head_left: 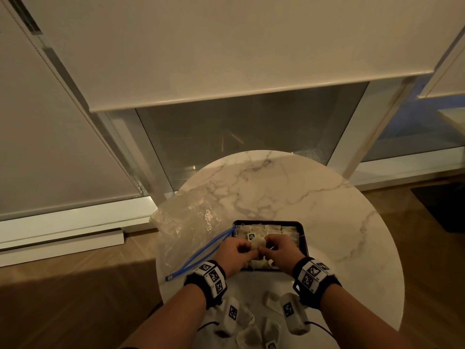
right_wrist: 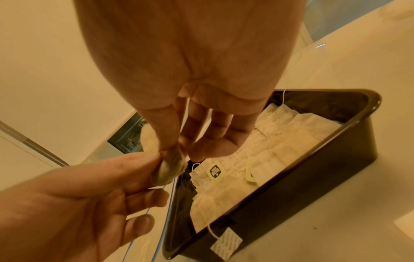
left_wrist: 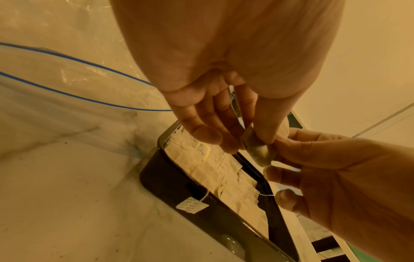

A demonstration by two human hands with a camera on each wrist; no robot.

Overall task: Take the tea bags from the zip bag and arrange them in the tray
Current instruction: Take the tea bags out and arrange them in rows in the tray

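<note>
Above the black tray both hands hold one small tea bag between them. My left hand pinches its left side and my right hand pinches its right side. The left wrist view shows the tea bag between my left hand's fingertips and the right hand's fingers. It appears again as the tea bag in the right wrist view. Several white tea bags lie in rows in the tray. The clear zip bag with a blue seal lies flat, left of the tray.
The round marble table stands against a window with lowered blinds. Several loose tea bags lie near the table's front edge, under my wrists. One tag hangs by its string over the tray's near wall. Wooden floor surrounds the table.
</note>
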